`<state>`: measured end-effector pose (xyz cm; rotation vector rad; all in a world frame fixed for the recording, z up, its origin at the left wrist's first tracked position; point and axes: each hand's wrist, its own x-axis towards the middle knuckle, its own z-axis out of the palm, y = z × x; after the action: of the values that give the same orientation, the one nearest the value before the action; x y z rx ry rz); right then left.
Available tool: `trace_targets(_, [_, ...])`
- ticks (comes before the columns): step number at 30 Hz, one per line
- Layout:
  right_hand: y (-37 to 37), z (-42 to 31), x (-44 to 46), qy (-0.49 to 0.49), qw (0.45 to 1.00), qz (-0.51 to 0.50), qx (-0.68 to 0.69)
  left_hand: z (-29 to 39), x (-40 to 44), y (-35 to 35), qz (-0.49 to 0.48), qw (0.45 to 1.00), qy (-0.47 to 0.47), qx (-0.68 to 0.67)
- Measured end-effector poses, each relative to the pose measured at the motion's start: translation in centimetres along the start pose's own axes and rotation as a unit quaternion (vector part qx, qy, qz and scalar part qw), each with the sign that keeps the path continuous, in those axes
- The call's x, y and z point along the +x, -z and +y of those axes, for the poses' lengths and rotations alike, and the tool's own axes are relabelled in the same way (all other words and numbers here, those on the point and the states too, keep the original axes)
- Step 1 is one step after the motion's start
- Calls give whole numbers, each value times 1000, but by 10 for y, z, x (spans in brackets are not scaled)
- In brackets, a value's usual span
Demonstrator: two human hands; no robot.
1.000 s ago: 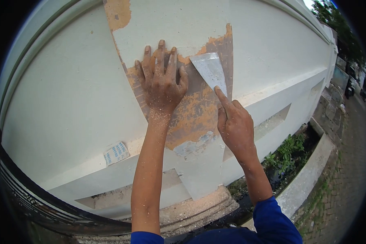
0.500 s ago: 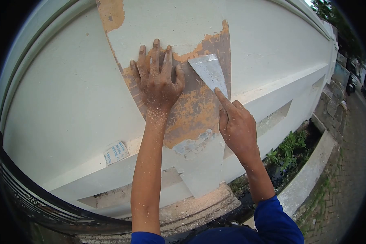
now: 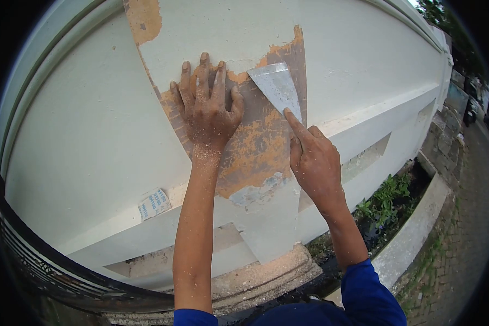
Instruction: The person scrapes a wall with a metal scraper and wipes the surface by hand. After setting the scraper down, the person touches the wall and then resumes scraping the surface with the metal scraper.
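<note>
My right hand [image 3: 316, 165] grips a paint scraper [image 3: 278, 87], index finger stretched along its wide metal blade. The handle is hidden in my palm. The blade's edge lies against the pillar [image 3: 212, 24], where white paint meets a patch stripped to brown and orange [image 3: 258, 146]. To the left, my left hand [image 3: 207, 111] presses flat on the same pillar with its fingers spread, and pale paint flakes dot its back and wrist. Grey-blue flaked paint [image 3: 258, 191] shows at the patch's lower edge.
A piece of sandpaper [image 3: 154, 204] with blue print on its back rests on the wall ledge at left. Paint chips cover the stepped base [image 3: 266, 274]. Lower right are green plants [image 3: 385, 204] in a ditch and a concrete curb [image 3: 412, 233]. A dark metal railing [image 3: 54, 277] curves at lower left.
The scraper blade and my right hand have moved slightly up along the pillar. My left hand stays flat on the surface; the whole view has shifted a little.
</note>
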<state>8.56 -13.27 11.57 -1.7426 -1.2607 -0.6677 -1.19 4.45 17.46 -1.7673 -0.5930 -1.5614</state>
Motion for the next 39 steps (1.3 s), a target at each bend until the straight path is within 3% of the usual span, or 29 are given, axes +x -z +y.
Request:
trace_targets(12, [0,9,-5,-24,999,-28,6,0,-2,0,0,1000,1,-2])
trace_targets(15, [-3,1,6,2,1000,9,0,-1,-2,1,-2,1000,-2,0])
trace_targets(21, [7,5,-4,-35,998,-54,-9,-1,-3,0,-10,1000,5,-7])
trace_targets(25, [7,1,10,-4,1000,-9,-3,-1,-3,-4,1,1000,1,-14])
trace_targets(39, [6,6,3,-17,998,-42,-34,0,-1,0,12,1000,-5,9])
